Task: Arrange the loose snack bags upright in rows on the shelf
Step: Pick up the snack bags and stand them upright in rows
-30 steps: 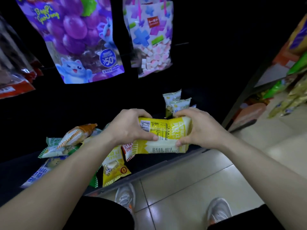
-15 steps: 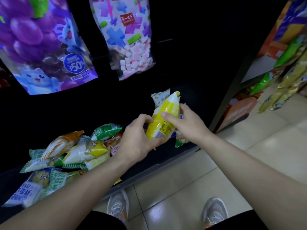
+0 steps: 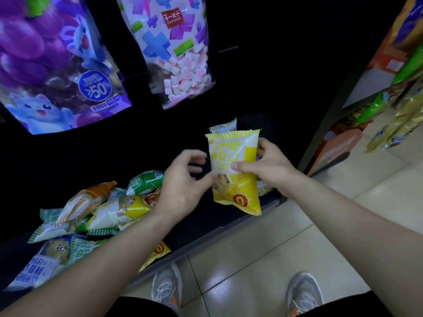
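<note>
Yellow snack bag (image 3: 233, 179) held upright over the shelf's (image 3: 206, 227) right end.
Right hand (image 3: 272, 165) grips it, thumb across the front; left hand (image 3: 183, 186) just beside it, fingers loosely spread, holding nothing. Loose bags (image 3: 103, 209) lie heaped at left.

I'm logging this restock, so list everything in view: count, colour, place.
shelf: one, dark, lower centre
yellow bag: one, yellow-white, upright, right of centre
white bag: one, white-green, upright behind yellow bag
loose bags: several, mixed colours, piled on shelf, left
grape bag: one, purple, hanging upper left
candy bag: one, white, pink, blue, hanging top centre
rack goods: several, green, yellow, orange, far right
shoes: two, grey, on tiled floor
left hand: one, beside yellow bag, grip unclear
right hand: one, grips yellow bag
</note>
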### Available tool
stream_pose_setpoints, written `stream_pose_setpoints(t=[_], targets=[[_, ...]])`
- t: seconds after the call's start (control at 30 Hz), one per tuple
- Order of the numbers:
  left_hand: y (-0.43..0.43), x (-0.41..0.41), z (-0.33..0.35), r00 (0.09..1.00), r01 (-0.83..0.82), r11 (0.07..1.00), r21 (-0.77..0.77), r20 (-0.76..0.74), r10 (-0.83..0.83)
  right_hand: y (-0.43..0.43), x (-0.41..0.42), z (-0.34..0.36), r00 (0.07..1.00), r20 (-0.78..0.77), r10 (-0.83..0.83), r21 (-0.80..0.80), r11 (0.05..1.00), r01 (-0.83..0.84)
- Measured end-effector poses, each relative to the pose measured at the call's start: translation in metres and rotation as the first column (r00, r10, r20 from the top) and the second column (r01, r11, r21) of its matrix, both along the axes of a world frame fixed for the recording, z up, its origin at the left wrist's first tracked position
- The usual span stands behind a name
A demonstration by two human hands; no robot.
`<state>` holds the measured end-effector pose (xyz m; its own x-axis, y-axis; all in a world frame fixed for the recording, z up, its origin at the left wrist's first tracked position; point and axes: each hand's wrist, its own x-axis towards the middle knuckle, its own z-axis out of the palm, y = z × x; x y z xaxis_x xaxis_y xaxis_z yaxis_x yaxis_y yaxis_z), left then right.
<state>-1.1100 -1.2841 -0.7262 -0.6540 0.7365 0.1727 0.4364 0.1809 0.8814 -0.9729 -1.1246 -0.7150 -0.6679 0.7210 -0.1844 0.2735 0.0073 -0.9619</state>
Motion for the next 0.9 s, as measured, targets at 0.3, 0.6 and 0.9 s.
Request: stream_pose_setpoints(t=[0.3, 0.6, 0.9], targets=[[0.008, -0.043, 0.014, 0.929, 0.311, 0.871, -0.380, -0.075, -0.364, 0.003, 0.006, -0.008, 0.928, 0.045, 0.369, -0.007, 0.929, -0.369], [0.056, -0.083, -0.050, 0.892, -0.124, 0.808, -0.575, -0.421, -0.163, 0.039, 0.010, -0.054, 0.838, 0.541, 0.069, 0.446, 0.821, -0.355], [0.145, -0.168, -0.128, 0.894, -0.270, 0.732, -0.625, -0.444, -0.049, 0.057, -0.015, -0.095, 0.664, 0.742, 0.098, 0.339, 0.799, -0.497]])
